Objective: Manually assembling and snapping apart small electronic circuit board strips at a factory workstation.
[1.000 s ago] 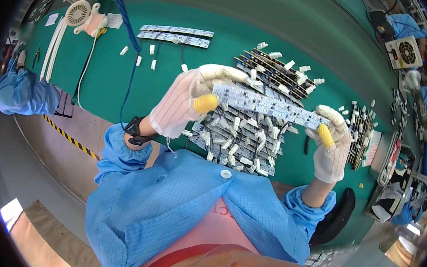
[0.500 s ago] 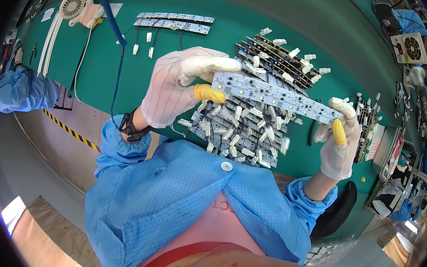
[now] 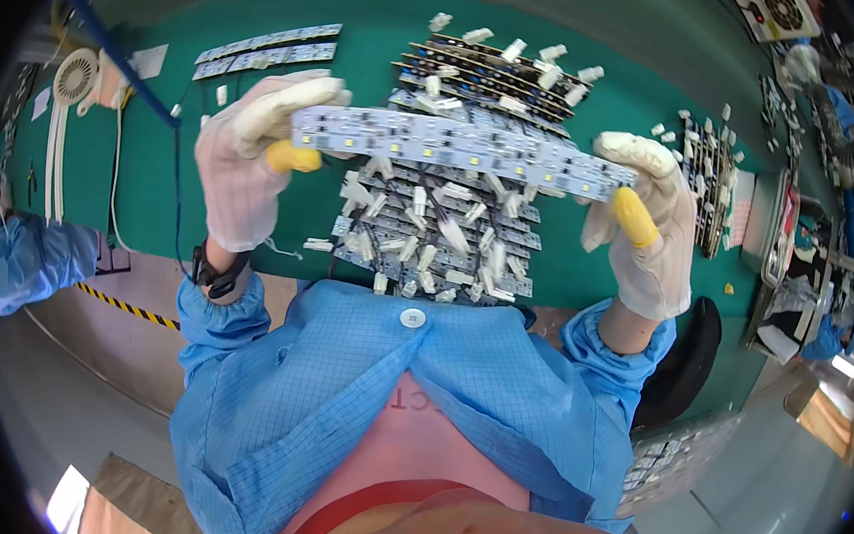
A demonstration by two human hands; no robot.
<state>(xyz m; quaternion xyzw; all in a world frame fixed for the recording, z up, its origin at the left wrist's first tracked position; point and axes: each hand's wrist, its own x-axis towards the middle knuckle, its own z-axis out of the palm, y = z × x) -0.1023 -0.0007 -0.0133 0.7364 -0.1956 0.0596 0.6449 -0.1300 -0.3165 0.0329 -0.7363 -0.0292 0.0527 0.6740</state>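
Observation:
Between my two gloved hands a long white LED circuit board [image 3: 461,149] is held up, its chip side showing. My left hand [image 3: 261,144] pinches the left end, its thumb in a yellow finger cot. The right end is gripped by my right hand [image 3: 647,214], whose thumb also wears a yellow cot. White connectors on dark wires hang just below the board. Behind and under it lies a pile of similar LED boards [image 3: 439,238] with many white plugs. A stack of boards on edge [image 3: 492,76] stands at the far side of the pile.
Two LED strips [image 3: 268,52] lie at the far left on the green table [image 3: 375,37]. A white fan [image 3: 78,77] and a blue coiled cord [image 3: 114,42] are further left. More boards [image 3: 709,184] stand to the right, near a grey tray [image 3: 769,224]. Another person's blue sleeve [image 3: 36,261] shows at far left.
The held board has shifted left in view and sits more level. Both hands still grip its ends. The surroundings have slid left as the view turned.

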